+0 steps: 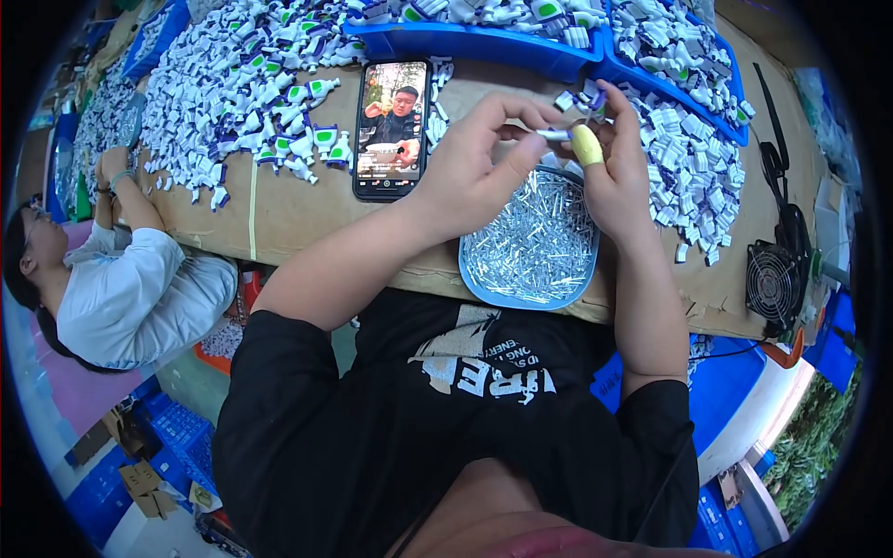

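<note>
Close together over a bluish tray heaped with thin metal pins, my two hands are bent inward. My left hand pinches one end of a small white plastic piece with a purple tip. My right hand, with a yellow finger cover on its thumb, is closed around the purple end of the same piece. Its fingertips are partly hidden, and another white-and-purple piece shows by its index finger. The exact joint between the parts is too small to make out.
A phone with a lit screen lies left of my hands. Heaps of white, purple and green bottle-shaped pieces cover the table's far left. Blue bins stand behind, white pieces and a fan to the right. A co-worker sits at left.
</note>
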A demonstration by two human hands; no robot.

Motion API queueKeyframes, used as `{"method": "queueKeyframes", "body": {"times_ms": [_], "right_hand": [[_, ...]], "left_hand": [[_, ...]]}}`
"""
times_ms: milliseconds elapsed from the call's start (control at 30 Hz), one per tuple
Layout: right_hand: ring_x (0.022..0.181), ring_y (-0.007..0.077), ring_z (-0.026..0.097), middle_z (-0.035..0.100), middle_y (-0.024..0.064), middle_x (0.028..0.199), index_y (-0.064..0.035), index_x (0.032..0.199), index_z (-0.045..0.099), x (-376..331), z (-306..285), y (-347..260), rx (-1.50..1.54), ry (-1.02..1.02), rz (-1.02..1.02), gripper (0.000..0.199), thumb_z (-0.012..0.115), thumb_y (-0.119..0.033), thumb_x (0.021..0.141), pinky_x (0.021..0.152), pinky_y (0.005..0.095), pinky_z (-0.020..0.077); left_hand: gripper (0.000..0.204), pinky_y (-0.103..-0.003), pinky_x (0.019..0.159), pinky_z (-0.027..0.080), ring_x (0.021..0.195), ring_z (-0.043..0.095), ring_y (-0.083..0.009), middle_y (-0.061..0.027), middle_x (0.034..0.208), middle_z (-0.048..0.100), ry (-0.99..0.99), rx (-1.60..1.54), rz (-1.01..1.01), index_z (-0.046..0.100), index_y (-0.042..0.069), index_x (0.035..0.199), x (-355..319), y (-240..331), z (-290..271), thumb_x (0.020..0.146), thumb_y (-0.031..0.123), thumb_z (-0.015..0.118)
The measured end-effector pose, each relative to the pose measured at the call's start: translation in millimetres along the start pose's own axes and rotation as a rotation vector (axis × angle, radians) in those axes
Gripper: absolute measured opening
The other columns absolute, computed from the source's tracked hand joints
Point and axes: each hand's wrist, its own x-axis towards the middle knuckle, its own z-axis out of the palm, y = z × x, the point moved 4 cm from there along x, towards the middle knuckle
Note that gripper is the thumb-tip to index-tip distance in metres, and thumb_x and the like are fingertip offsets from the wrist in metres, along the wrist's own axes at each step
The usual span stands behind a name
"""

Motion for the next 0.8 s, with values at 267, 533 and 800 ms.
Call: {"method": "queueKeyframes", "body": {"times_ms": [267,533,800], "right_hand": [[0.099,0.0274,0.053,0.045,0.0177,0.112,-0.0048,0.139,0.019,-32.8,14.1,-34.9,0.201,-0.099,-0.592,0.061,0.048,-0.004,0.085,0.084,0.0409,0.0467],[0.095,0.0146,0.054,0.055,0.0106,0.106,0.0002,0.130,0.041,-29.5,19.8,-25.7,0.292,-0.141,-0.134,0.042,0.046,-0.009,0.090,0.079,0.0255,0.0441],[0.106,0.0153,0.053,0.055,0.0109,0.116,0.0031,0.129,0.042,-32.0,21.1,-21.2,0.541,-0.184,-0.023,0.043,0.050,0.000,0.088,0.090,0.0285,0.0428]], "left_hand": [[0.016,-0.029,0.081,0.046,0.102,0.056,-0.0200,-0.0150,0.118,0.052,0.105,-0.612,-0.447,0.042,0.007,0.110,3.1,-14.5,-6.1,0.097,0.017,0.041],[0.017,-0.020,0.068,0.046,0.078,0.056,-0.0086,-0.0080,0.093,0.061,0.163,-0.291,-0.272,0.053,-0.001,0.103,2.4,-8.7,-11.6,0.089,0.009,0.057],[0.021,-0.025,0.077,0.050,0.087,0.062,-0.0137,-0.0103,0.096,0.063,0.054,-0.104,-0.168,0.056,-0.005,0.103,0.5,-2.3,-8.3,0.086,0.005,0.062]]}}
